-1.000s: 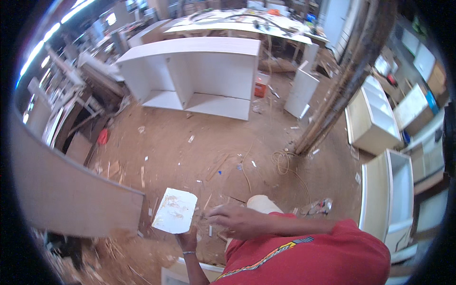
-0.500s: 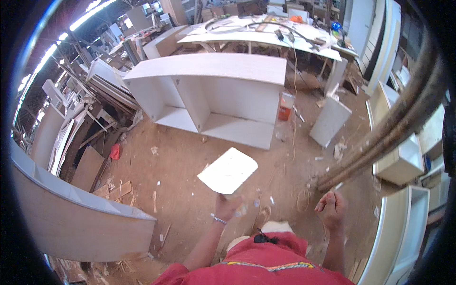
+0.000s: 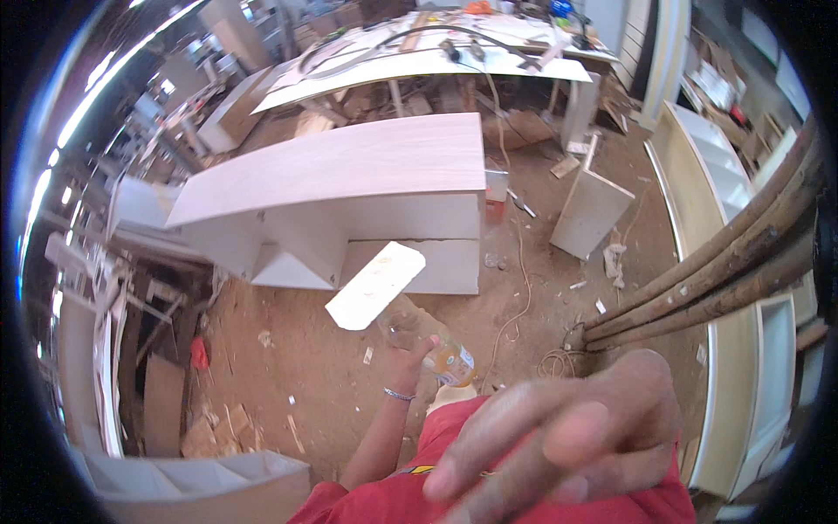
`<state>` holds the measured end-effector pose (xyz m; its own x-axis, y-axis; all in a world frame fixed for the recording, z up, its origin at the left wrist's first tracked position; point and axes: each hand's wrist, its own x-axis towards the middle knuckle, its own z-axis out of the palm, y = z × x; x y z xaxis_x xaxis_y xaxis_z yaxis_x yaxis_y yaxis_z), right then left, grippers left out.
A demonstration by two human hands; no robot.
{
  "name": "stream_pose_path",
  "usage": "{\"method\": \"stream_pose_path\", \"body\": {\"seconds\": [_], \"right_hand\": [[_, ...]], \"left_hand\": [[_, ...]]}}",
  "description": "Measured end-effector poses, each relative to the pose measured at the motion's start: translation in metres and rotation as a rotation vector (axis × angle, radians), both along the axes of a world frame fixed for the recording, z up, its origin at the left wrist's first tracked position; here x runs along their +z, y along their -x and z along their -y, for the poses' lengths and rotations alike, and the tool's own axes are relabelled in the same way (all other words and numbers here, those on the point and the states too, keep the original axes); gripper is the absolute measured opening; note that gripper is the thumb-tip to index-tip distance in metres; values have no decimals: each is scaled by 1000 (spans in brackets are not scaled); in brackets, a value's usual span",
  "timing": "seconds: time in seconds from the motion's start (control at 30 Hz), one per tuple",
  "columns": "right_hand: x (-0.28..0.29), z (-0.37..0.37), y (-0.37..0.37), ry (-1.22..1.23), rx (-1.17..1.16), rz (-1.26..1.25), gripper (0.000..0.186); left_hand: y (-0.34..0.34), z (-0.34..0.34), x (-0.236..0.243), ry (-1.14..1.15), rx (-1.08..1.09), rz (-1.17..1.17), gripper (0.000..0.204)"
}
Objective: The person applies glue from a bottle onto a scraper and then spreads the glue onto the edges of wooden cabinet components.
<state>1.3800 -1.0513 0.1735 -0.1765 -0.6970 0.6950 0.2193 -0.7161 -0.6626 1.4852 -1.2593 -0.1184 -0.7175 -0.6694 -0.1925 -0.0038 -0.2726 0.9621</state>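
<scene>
A clear plastic bottle (image 3: 454,362) with a coloured label and some yellowish contents lies tilted in my left hand (image 3: 406,365), whose fingers are closed around it. Beyond that hand is a bright white flat piece (image 3: 377,286), rectangular with clipped corners. It looks held together with the bottle, but the grip on it is hidden. Close to the camera and blurred, my right hand (image 3: 576,428) is raised in front of my red shirt. Its fingers are bent and apart, with nothing visible in them.
Ahead lies a pale open cabinet (image 3: 367,175) on its side; a white-topped worktable (image 3: 419,61) with tools stands behind. Thick brown poles (image 3: 698,271) slant across the right, near shelf units (image 3: 751,393). A cord (image 3: 524,288), a loose panel (image 3: 592,214) and scraps lie on the dirt floor.
My right hand has risen from the right side toward the camera. The white piece has turned and shifted left with my left hand; the bottle now shows clearly. The view has shifted, bringing the cabinet closer.
</scene>
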Motion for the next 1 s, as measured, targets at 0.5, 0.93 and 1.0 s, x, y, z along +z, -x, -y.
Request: {"method": "stream_pose_path", "body": {"seconds": [0.5,0.93,1.0], "right_hand": [[-89,-21,288,42,-1035,356,34],[-290,-29,622,-1301,-1277,-67,22],[-298,-6,679,-1331,-1316,-661,20]], "left_hand": [[334,91,65,125,-296,-203,82],[583,103,91,237,-149,7,82],[609,126,80,313,-121,-14,80]]}}
